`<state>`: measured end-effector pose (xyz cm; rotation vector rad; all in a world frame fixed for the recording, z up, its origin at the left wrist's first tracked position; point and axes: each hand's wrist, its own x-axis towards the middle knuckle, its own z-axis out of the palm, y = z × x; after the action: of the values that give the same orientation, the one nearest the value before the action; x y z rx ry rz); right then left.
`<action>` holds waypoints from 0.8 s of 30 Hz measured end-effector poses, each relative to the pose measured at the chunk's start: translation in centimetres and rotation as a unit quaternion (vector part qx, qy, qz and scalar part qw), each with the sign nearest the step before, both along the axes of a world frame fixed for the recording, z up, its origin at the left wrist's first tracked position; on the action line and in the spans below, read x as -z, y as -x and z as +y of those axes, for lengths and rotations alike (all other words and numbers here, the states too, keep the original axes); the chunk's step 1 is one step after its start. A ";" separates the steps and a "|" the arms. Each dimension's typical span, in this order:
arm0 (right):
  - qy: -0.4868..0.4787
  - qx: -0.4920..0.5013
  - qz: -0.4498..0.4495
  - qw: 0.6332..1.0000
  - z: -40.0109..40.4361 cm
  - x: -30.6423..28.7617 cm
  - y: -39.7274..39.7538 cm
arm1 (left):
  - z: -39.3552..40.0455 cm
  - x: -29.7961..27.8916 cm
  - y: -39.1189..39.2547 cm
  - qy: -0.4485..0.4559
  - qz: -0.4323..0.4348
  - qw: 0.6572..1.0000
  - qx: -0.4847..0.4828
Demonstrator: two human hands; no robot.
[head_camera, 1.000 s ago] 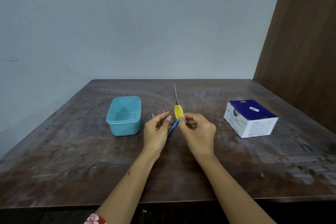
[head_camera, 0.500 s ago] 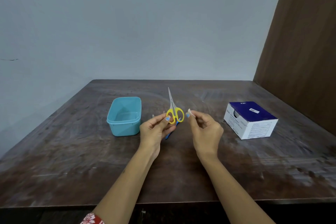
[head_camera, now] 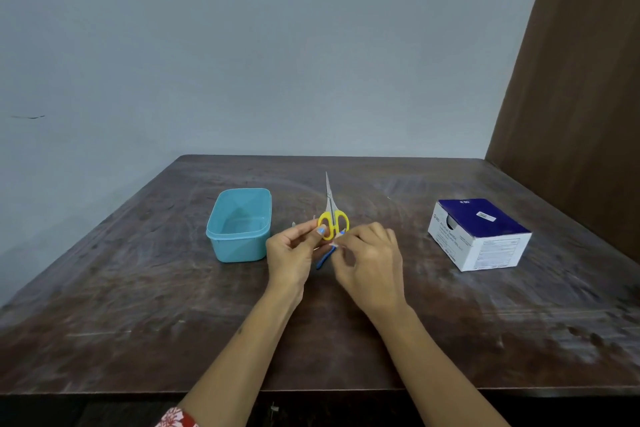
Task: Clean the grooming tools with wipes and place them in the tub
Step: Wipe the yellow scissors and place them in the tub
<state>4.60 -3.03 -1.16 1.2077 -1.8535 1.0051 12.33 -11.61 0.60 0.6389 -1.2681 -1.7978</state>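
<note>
My left hand point(head_camera: 294, 250) pinches the yellow handle rings of a small pair of scissors point(head_camera: 331, 215), blades pointing up and away. My right hand point(head_camera: 370, 260) is closed on a small white wipe point(head_camera: 334, 245), pressed just below the rings. A blue-handled tool point(head_camera: 325, 258) lies on the table between my hands, mostly hidden. The light blue tub point(head_camera: 239, 224) stands to the left of my left hand with nothing visible inside.
A blue and white box of wipes point(head_camera: 479, 234) sits on the right side of the dark wooden table point(head_camera: 138, 305). A brown panel point(head_camera: 571, 80) rises at the right edge. Small pale bits lie behind my left hand.
The scissors have turned so both yellow rings face me. My right hand moved away with the wipe, then came back under the rings.
</note>
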 end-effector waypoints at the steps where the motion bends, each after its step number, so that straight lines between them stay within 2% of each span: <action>1: 0.002 0.001 -0.006 1.000 0.1 0.0 0.0 | 0.1 -0.1 -0.1 0.011 -0.005 1.000 -0.010; 6: 0.078 0.028 -0.074 0.994 0.3 -0.1 0.7 | -0.4 -2.3 -2.0 0.104 0.002 0.992 -0.069; 11: 0.090 0.030 -0.109 0.990 0.0 -0.1 0.7 | -6.1 -5.9 -5.3 0.165 -0.118 0.961 -0.187; 13: 0.087 0.028 -0.118 0.989 -0.1 -0.1 0.6 | -7.5 -6.8 -6.1 0.193 -0.215 0.936 -0.201; 17: 0.080 0.026 -0.134 0.987 0.0 -0.1 0.6 | -8.8 -8.2 -6.0 0.214 -0.441 0.855 -0.169; 24: 0.060 0.035 -0.133 0.989 0.1 0.1 0.6 | -7.7 -8.9 -4.4 0.259 -0.575 0.765 -0.130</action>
<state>4.03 -2.98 -1.24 0.9674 -1.9902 1.2701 16.72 -19.33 9.48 1.5914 -2.1845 -0.6104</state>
